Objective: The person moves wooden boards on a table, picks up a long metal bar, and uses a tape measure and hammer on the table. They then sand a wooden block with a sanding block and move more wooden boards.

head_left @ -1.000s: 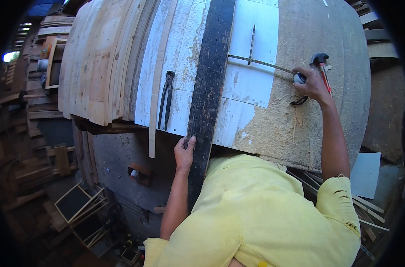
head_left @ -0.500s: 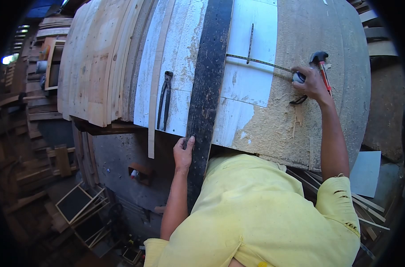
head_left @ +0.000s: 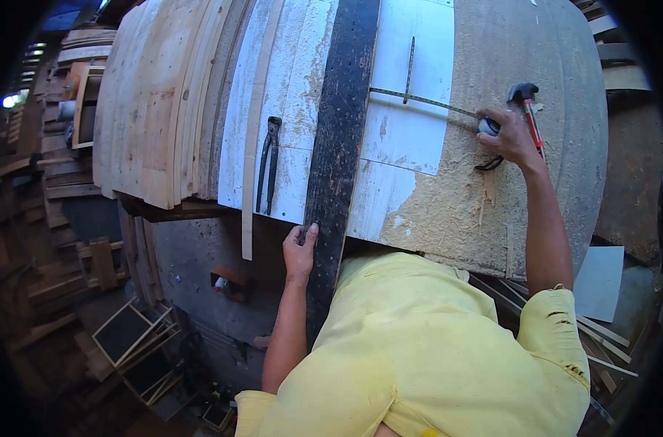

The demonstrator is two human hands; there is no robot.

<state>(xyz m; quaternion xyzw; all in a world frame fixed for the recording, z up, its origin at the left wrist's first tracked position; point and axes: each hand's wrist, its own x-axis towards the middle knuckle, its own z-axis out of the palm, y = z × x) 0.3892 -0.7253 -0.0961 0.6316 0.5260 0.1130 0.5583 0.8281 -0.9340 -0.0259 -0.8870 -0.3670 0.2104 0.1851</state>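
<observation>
One view, the head camera, shows both hands at a desk (head_left: 575, 182) strewn with sawdust (head_left: 426, 207). The left hand (head_left: 299, 253) is clamped on the left edge of a dark plank (head_left: 344, 109), near its close end, the thumb over its face and the other fingers partly hidden. The plank's long axis runs away from the person, ahead of that hand. The right hand (head_left: 512, 135) is well apart to the right, its fingers closed around a tape measure (head_left: 488, 127). From there the blade (head_left: 440, 105) stretches left, roughly square to the plank, its far end at the plank's right edge. It crosses a narrow marked strip (head_left: 411, 58) above a white board (head_left: 400, 138). The left hand is nearer the plank's close end. A hammer (head_left: 531, 124) lies just beside the right hand; pincers (head_left: 268, 164) lie left of the plank.
</observation>
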